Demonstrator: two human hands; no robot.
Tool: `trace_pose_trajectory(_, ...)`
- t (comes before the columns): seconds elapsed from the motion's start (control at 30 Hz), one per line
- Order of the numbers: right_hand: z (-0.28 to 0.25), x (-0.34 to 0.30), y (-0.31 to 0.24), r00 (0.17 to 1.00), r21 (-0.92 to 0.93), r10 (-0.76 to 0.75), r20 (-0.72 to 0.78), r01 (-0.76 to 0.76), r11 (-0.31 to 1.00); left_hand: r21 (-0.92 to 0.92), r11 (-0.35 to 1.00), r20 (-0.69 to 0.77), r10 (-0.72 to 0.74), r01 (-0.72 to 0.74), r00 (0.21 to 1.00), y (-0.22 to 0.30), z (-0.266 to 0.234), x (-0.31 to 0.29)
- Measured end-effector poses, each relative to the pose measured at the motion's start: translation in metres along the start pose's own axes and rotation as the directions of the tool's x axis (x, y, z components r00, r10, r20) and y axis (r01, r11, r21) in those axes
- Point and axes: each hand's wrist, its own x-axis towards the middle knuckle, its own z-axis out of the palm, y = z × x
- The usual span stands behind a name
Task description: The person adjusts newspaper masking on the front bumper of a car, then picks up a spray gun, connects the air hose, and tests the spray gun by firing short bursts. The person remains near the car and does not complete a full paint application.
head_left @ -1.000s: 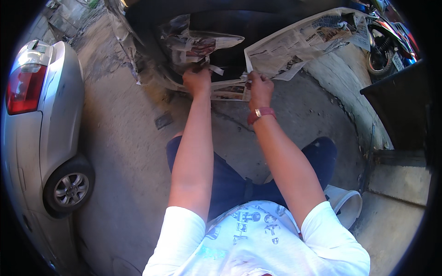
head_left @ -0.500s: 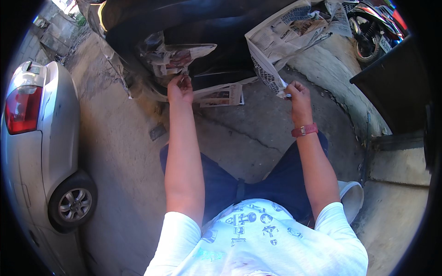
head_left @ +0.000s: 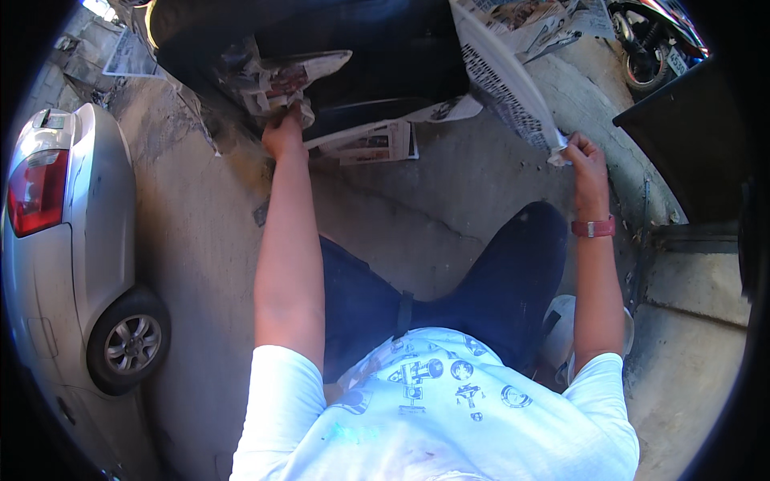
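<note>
A dark car body panel [head_left: 385,52] with newspaper along its edges fills the top middle. My right hand [head_left: 587,155] is closed on the lower corner of a newspaper sheet [head_left: 509,88], which stretches down and right from the panel. At the panel's lower left, my left hand [head_left: 287,132] is closed on a crumpled newspaper piece [head_left: 277,84]; its fingertips are partly hidden by the paper. A strip of newspaper [head_left: 377,144] hangs along the panel's lower edge, between my hands.
A silver car [head_left: 96,184] stands close on the left. A motorcycle [head_left: 646,60] is at the upper right, above a dark board-like panel [head_left: 682,144]. A pale bucket [head_left: 561,321] sits beside my right leg. Cracked concrete floor [head_left: 401,200] lies below.
My right hand has moved right, drawing the newspaper sheet out into a taut band. My left hand has shifted slightly left and up, onto the crumpled paper. My view has shifted a little.
</note>
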Motion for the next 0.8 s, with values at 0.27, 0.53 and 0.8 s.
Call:
trace_pose_trajectory(0.27,-0.044,-0.012,0.003,0.999,-0.048,-0.012,-0.046,0.009,0.999,-0.477,0.82,0.102,-0.306,0.317,0.946,0.032,0.01,-0.016)
trace_pose_trajectory(0.53,-0.088,-0.03,0.009,0.994,-0.131,-0.002,-0.11,-0.013,0.991,-0.521,0.822,0.136,-0.188,0.232,0.973,0.029,0.002,-0.034)
trace_pose_trajectory(0.8,-0.121,-0.058,0.016,0.98,-0.093,0.009,-0.197,-0.027,0.995,-0.396,0.916,-0.052,-0.087,0.06,0.995,0.047,0.001,-0.096)
